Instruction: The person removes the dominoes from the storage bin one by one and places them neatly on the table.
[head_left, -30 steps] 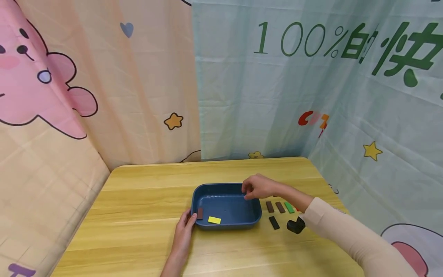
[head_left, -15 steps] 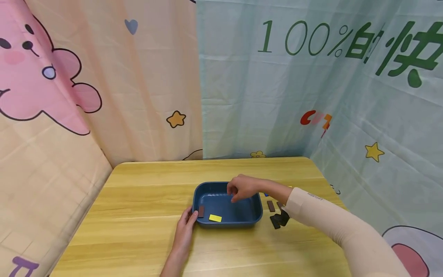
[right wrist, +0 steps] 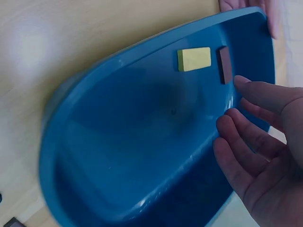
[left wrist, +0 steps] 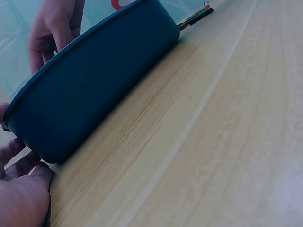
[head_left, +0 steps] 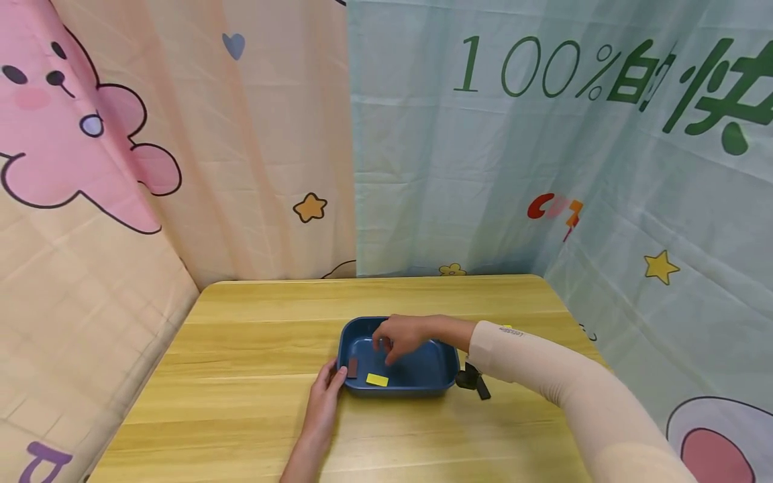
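Observation:
A blue plastic tub [head_left: 443, 386] lies on the wooden table. In it, near its left end, are a brown block [head_left: 353, 368] and a yellow block [head_left: 377, 380]. My left hand [head_left: 324, 389] holds the tub's left end, thumb over the rim and fingers along the outside wall. Over the inside of the tub hovers my right hand [head_left: 401, 335], its fingers loosely bent. In the right wrist view the right hand [right wrist: 265, 137] has thumb and fingers apart, with nothing visible between them, close to the brown block.
On the table [head_left: 241, 376], right of the tub, lies a black block [head_left: 483, 388], partly behind the dark wrist camera [head_left: 466, 378]. A bit of yellow [head_left: 507, 327] shows beyond the right sleeve, which hides other blocks. Patterned curtains [head_left: 423, 168] hang behind the table.
My right hand has moved left across the tub, from its right rim towards the end with the two blocks. The left hand keeps its hold, and the tub stays in place.

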